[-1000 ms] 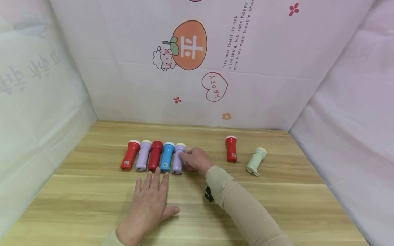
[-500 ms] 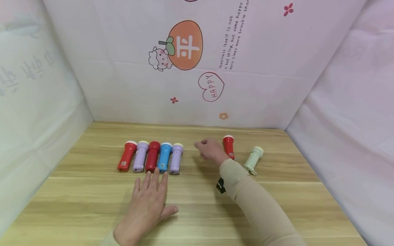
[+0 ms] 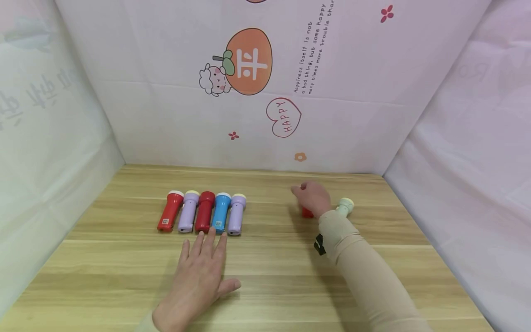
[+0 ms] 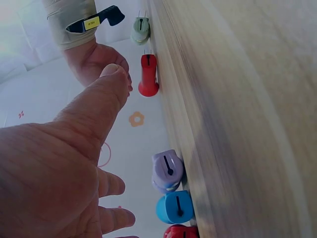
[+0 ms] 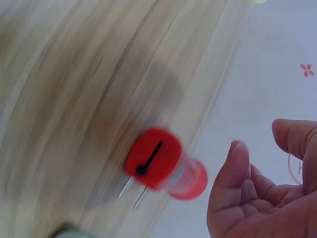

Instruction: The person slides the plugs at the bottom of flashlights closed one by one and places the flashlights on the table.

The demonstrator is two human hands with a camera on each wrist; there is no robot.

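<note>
My right hand is over a red flashlight, covering most of it in the head view. In the right wrist view, the thumb and fingers stand apart with nothing between them, and two metal prongs jut from the flashlight's end. My left hand is spread with straight fingers, its fingertips at the near ends of a dark red flashlight and a blue flashlight. That row also has a red flashlight, a lavender flashlight and, rightmost, another lavender flashlight. All in the row lie with their heads away from me.
A pale green flashlight lies right of my right hand, partly hidden by the wrist. Printed white cloth walls in the wooden tabletop at the back and both sides. A black strap piece hangs under my right wrist.
My right hand has left the rightmost lavender flashlight and moved right, over the separate red flashlight. My left hand has stayed in place, and the row looks the same.
</note>
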